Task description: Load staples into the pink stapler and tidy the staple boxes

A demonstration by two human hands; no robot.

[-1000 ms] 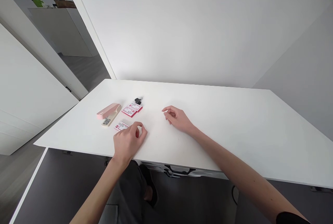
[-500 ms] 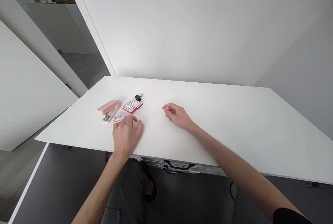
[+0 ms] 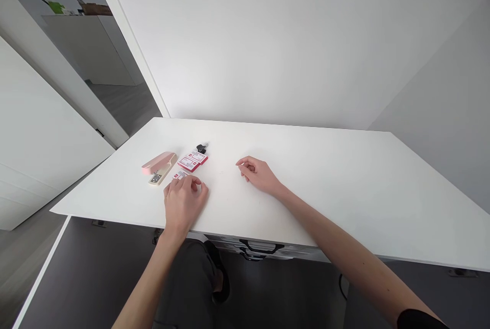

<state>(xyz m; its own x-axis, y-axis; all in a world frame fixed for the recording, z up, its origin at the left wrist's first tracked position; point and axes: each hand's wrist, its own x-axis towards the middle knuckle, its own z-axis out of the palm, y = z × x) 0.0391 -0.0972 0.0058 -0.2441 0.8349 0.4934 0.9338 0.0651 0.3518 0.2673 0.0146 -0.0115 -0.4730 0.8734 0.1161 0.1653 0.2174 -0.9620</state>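
Note:
My left hand (image 3: 181,201) rests at the front left of the white tabletop, fingers loosely curved and nothing visible in its grasp. Its knuckles partly cover a small red-and-white box (image 3: 179,175); whether they touch it I cannot tell. Beyond that lie two more such boxes (image 3: 190,161), side by side. A small black object with a shiny end (image 3: 201,148) sits behind them. To the left is a pink and cream stapler (image 3: 160,165), its top arm raised. Near the middle of the tabletop my right hand (image 3: 258,173) lies on its side, fingers relaxed and half curled, holding nothing visible.
The white tabletop (image 3: 325,181) meets a white wall (image 3: 268,43) at its back. Drawers with black handles (image 3: 262,247) are under the front edge, close to my legs. On the left, a doorway shows a cabinet (image 3: 84,48) with items on top.
The view has tilted slightly, so everything sits a little lower. My left hand's thumb and index finger look slightly closer together. The stapler and boxes stay in place.

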